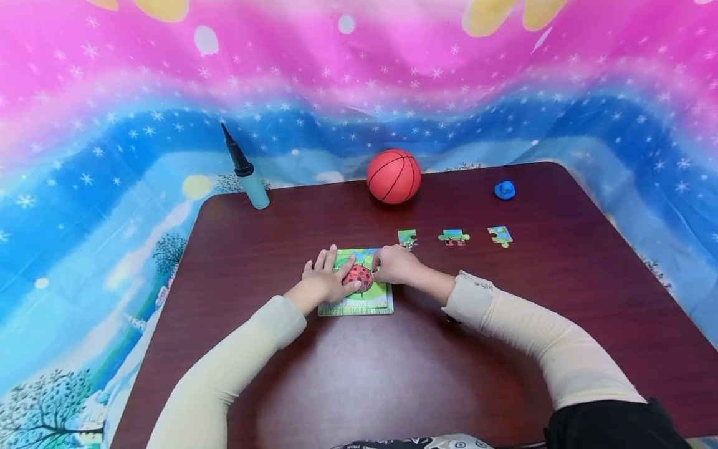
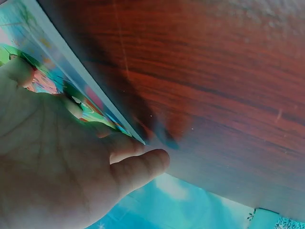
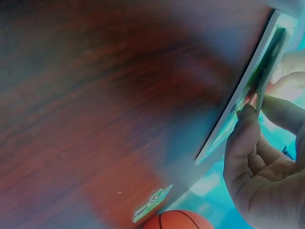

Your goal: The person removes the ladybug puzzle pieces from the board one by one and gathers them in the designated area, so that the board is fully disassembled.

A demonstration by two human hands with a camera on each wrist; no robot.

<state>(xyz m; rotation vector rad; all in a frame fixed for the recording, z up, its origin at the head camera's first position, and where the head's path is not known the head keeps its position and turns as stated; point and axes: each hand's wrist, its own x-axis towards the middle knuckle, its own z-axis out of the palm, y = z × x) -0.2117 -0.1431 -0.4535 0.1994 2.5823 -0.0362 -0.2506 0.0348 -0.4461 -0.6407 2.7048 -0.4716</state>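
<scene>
A dark wooden tabletop (image 1: 505, 349) is seen against a pink and blue starry backdrop (image 1: 112, 125). An orange ball (image 1: 394, 176) is set at the far edge, a hand pump (image 1: 247, 171) to its left. Near the tabletop's middle a ladybird puzzle board (image 1: 359, 299) is laid flat. It is pressed by the left hand (image 1: 325, 280), fingers spread straight; its right edge is touched by the right hand (image 1: 395, 265), fingers curled, whether pinching a piece cannot be told. Three loose puzzle pieces (image 1: 454, 237) are lined up beyond, a blue cap (image 1: 504, 189) behind.
</scene>
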